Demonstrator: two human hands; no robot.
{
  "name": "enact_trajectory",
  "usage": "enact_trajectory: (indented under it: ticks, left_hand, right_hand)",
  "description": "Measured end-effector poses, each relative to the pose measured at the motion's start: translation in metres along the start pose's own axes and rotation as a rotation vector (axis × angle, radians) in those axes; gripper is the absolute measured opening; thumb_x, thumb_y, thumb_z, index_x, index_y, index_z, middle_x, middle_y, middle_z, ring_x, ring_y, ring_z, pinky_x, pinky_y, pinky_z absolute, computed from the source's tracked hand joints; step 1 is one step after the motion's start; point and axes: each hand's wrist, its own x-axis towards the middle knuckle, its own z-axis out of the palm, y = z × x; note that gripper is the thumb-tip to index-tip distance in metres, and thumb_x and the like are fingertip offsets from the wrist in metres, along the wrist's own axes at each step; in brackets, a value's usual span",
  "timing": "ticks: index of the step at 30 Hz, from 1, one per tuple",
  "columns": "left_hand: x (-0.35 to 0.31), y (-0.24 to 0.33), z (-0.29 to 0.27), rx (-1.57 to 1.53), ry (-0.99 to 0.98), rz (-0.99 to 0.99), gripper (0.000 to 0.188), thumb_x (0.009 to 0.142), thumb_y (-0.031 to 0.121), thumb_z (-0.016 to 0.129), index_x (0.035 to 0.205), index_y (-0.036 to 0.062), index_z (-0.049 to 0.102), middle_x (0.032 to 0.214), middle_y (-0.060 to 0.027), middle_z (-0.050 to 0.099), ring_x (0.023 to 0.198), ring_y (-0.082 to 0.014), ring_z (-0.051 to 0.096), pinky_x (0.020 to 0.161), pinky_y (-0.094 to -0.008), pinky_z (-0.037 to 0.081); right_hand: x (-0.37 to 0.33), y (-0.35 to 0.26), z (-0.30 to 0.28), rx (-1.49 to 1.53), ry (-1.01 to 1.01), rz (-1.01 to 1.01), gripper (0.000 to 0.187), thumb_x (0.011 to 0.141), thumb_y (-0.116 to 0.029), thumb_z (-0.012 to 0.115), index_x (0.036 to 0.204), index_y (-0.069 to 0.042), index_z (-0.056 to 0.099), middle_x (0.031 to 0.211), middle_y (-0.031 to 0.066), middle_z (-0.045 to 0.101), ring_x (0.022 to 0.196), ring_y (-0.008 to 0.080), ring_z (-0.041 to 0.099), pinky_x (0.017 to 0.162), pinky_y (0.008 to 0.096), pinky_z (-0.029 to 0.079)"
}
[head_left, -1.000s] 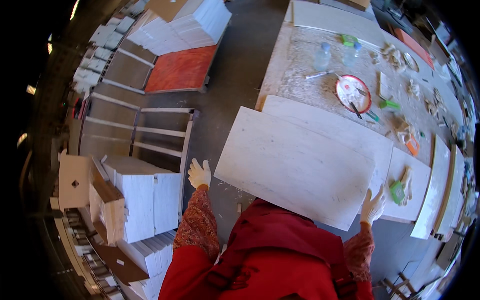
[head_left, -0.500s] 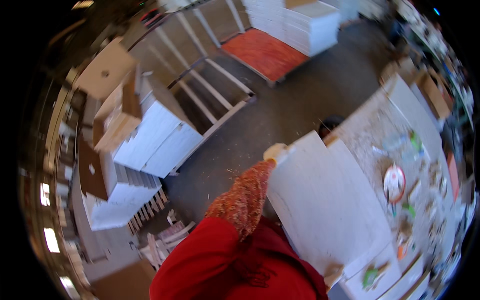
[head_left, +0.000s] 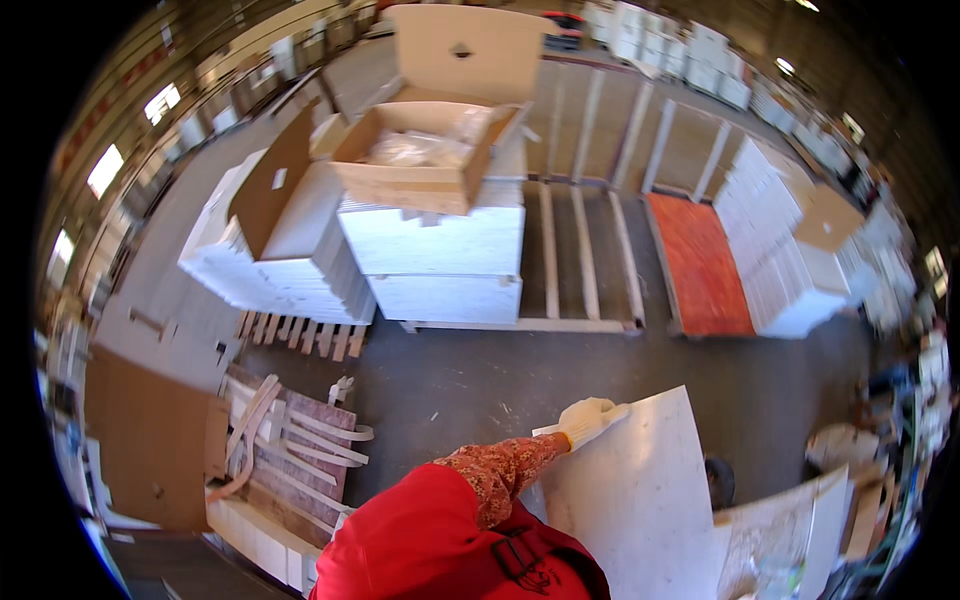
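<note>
My left hand [head_left: 592,420], in a pale work glove, has its fingers over the far left corner of a large white panel [head_left: 630,490] and grips its edge. The panel lies in front of me at the lower right, with a smooth, slightly shiny face. A patterned orange-brown sleeve covers my left forearm. My right hand is not in view.
Ahead stand stacked white panels [head_left: 430,245] with an open cardboard box [head_left: 410,185] on top. A slatted rack [head_left: 590,325] and an orange-red board [head_left: 700,270] are right of it. Strapping strips [head_left: 320,450] lie over a board at left. A cluttered worktable [head_left: 770,540] is at the lower right.
My view has swung to the left, so the box and stacks now sit ahead and the worktable has slid to the lower right. My left hand stays on the panel's corner.
</note>
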Motion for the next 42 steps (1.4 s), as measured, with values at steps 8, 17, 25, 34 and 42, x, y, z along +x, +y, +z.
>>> enact_trajectory:
  ticks: [8,17,25,34,42]
  left_hand:
    - [0.013,-0.116,-0.25,-0.876,0.881,0.034,0.05,0.09,0.053,0.068,0.095,0.0029,0.074,0.084,-0.0015,0.069,0.077,-0.012,0.061,0.073,-0.0298,0.049]
    - [-0.187,-0.304,-0.373,-1.141,1.758,-0.134,0.047,0.095,0.048,0.064,0.087,0.0031,0.072,0.07,0.005,0.058,0.061,-0.0067,0.047,0.057,-0.0257,0.038]
    - [-0.259,-0.365,-0.316,-1.353,2.278,-0.143,0.065,0.096,0.053,0.061,0.13,-0.0022,0.061,0.125,-0.0087,0.064,0.109,-0.0225,0.06,0.098,-0.0353,0.047]
    - [-0.255,-0.369,-0.251,-1.418,2.45,-0.548,0.059,0.096,0.055,0.054,0.127,0.0057,0.061,0.119,-0.0106,0.063,0.106,-0.0246,0.059,0.092,-0.0397,0.049]
    - [-0.283,-0.442,-0.313,-1.355,2.443,-0.499,0.048,0.098,0.046,0.048,0.118,0.0063,0.067,0.108,-0.0071,0.069,0.094,-0.0257,0.062,0.091,-0.0406,0.05]
  right_hand:
    - [-0.079,-0.031,0.198,0.15,-0.33,-0.032,0.047,0.1,-0.038,0.053,0.115,0.005,0.064,0.099,0.0174,0.07,0.088,0.0286,0.065,0.078,0.0395,0.052]
    - [-0.22,-0.002,0.443,0.012,-1.352,0.239,0.057,0.103,-0.05,0.045,0.123,-0.001,0.063,0.123,0.0114,0.064,0.113,0.0224,0.059,0.098,0.0341,0.045]
    - [-0.48,0.04,0.656,-0.26,-1.941,-0.138,0.039,0.103,-0.038,0.052,0.108,-0.001,0.064,0.101,0.0065,0.064,0.093,0.0222,0.06,0.086,0.035,0.045]
    - [-0.783,0.067,0.708,-0.785,-2.356,-1.068,0.061,0.092,-0.062,0.047,0.083,-0.004,0.064,0.083,0.0207,0.067,0.079,0.0416,0.063,0.067,0.0512,0.045]
    - [-0.934,0.223,0.727,-1.121,-2.371,-1.155,0.069,0.09,-0.062,0.042,0.107,-0.002,0.072,0.106,0.026,0.069,0.103,0.0462,0.065,0.084,0.0517,0.051]
